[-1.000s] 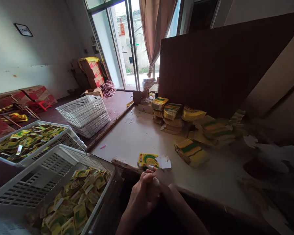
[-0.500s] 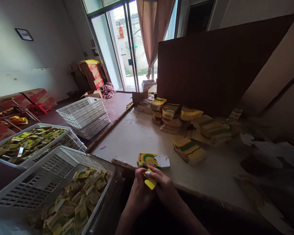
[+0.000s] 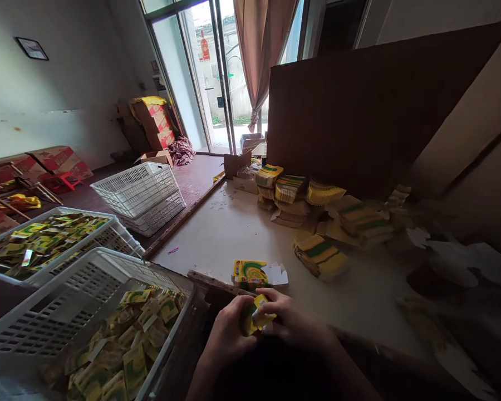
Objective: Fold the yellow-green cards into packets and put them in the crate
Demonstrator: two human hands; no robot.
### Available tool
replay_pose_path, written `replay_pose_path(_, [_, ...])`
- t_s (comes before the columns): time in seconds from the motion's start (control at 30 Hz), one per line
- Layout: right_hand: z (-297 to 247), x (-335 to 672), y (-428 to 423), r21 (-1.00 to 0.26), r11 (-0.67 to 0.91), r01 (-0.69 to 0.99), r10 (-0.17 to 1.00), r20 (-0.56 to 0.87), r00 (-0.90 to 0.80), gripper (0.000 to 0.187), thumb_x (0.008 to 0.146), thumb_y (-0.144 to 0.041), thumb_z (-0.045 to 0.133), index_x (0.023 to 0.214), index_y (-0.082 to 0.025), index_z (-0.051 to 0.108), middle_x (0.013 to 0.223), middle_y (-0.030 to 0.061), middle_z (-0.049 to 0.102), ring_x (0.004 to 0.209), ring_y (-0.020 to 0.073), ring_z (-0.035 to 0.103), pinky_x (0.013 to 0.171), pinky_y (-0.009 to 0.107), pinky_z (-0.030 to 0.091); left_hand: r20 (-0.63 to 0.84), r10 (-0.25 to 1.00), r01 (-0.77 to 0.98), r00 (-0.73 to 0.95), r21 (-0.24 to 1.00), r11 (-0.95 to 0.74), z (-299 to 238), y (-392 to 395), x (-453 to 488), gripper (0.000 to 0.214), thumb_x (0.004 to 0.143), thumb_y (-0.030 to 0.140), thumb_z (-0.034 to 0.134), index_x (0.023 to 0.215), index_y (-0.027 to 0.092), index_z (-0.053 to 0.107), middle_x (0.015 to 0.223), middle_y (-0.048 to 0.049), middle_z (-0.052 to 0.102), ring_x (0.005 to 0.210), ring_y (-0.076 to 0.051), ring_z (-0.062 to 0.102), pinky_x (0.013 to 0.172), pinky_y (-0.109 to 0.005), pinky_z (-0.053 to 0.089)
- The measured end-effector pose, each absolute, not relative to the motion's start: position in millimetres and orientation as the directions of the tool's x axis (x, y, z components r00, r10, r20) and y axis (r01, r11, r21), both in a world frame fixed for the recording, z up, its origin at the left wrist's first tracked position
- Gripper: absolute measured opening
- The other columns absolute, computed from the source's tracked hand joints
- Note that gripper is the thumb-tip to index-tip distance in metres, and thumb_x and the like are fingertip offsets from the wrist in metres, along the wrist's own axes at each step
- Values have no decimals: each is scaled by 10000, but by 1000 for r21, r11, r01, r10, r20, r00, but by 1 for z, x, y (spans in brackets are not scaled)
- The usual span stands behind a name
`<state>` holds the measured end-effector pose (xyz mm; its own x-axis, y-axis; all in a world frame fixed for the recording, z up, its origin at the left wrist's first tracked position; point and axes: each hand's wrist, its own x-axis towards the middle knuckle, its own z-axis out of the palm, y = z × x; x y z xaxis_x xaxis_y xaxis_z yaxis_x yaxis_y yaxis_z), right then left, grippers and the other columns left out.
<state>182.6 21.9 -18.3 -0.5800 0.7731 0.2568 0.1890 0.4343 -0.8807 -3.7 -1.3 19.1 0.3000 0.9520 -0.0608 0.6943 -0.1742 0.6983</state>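
While our two hands meet just off the near edge of the table [image 3: 217,239], we hold a small yellow-green carton [image 3: 249,323] between them, low in the middle of the view. Our left hand [image 3: 231,323] has its fingers curled around the carton's left side, and our right hand [image 3: 288,317] pinches it from the other side with thumb and fingers; something pale shows by those right fingertips, too blurred for us to name. Just beyond our hands, a printed carton [image 3: 250,271] lies on the table near the edge, with its white flaps [image 3: 278,274] open toward the right. Farther right we have a bundle of flat cartons [image 3: 320,257], and behind it more stacked bundles [image 3: 291,189] stand before a large brown board [image 3: 359,122]. A pink scrap [image 3: 172,250] lies near the table's left edge. To our left, beside the table, a white plastic crate [image 3: 54,320] holds a heap of yellow cartons [image 3: 127,348], and past it a second filled crate [image 3: 127,236] stands near two nested crates [image 3: 140,192] on the reddish floor [image 3: 196,172].
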Motion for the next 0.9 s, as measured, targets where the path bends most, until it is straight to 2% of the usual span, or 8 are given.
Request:
replay_pose_path(0.2, [-30, 160, 27, -927, 375, 4, 867, 349, -356, 719, 770, -182, 613, 1443, -95, 373, 1403, 193, 452, 1298, 221, 480, 1083, 389, 408, 166, 986, 400, 7, 903, -155, 12, 6, -8, 526, 635, 265, 744, 1109, 145, 552, 1020, -75, 655, 919, -197, 640, 817, -276, 505])
replay_pose_path(0.27, [-37, 156, 37, -930, 346, 123, 916, 307, -257, 695, 815, -261, 600, 1436, -69, 353, 1347, 200, 499, 1232, 218, 532, 1042, 380, 452, 210, 864, 54, -457, 977, -208, 21, 12, -18, 721, 511, 496, 854, 1071, 151, 560, 919, -55, 650, 752, -159, 624, 678, -241, 512])
replay_pose_path(0.3, [-40, 155, 44, -916, 329, 230, 936, 283, -210, 638, 821, -259, 590, 1402, -71, 408, 1332, 197, 514, 1225, 232, 533, 1051, 403, 442, 91, 794, -194, -601, 947, -255, 29, 15, -24, 897, 265, 626, 867, 956, 133, 576, 858, -69, 644, 683, -184, 610, 578, -264, 506])
replay_pose_path(0.33, [-44, 155, 51, -894, 310, 324, 948, 264, -177, 587, 812, -232, 585, 1365, -71, 466, 1322, 197, 524, 1239, 259, 517, 1079, 448, 406, 63, 759, -266, -648, 915, -303, 38, 16, -29, 1058, 235, 848, 721, 1010, 143, 575, 992, -96, 648, 819, -221, 640, 653, -293, 544])
replay_pose_path(0.37, [-48, 155, 57, -873, 287, 394, 957, 247, -151, 550, 798, -184, 575, 1333, -68, 511, 1311, 200, 534, 1245, 288, 505, 1097, 497, 367, 46, 752, -322, -658, 885, -336, 46, 17, -33, 1124, 270, 944, 611, 1062, 147, 564, 1113, -132, 629, 971, -269, 634, 744, -338, 560])
replay_pose_path(0.5, [-59, 154, 72, -833, 217, 509, 976, 178, -125, 545, 736, 4, 490, 1268, -53, 596, 1246, 199, 582, 1190, 317, 526, 1083, 533, 347, -121, 821, -564, -557, 781, -268, 64, 12, -31, 1172, 204, 777, 795, 1174, 176, 528, 1203, -162, 598, 996, -300, 631, 725, -374, 569])
replay_pose_path(0.67, [-56, 151, 72, -812, 203, 547, 979, 156, -132, 533, 743, 52, 457, 1242, -50, 614, 1191, 170, 603, 1140, 270, 540, 1060, 444, 382, -136, 960, -492, -246, 870, -3, 41, 3, -7, 686, 617, 569, 825, 1134, 171, 611, 1003, -92, 659, 724, -135, 633, 639, -224, 512])
replay_pose_path(0.9, [-60, 147, 74, -822, 211, 529, 977, 186, -101, 490, 727, 54, 442, 1168, -62, 621, 1125, 156, 608, 1104, 274, 530, 1014, 450, 407, -191, 964, -331, -184, 936, 122, 26, 0, 15, 657, 560, 541, 862, 1008, 110, 651, 846, -66, 661, 619, -69, 567, 593, -174, 433])
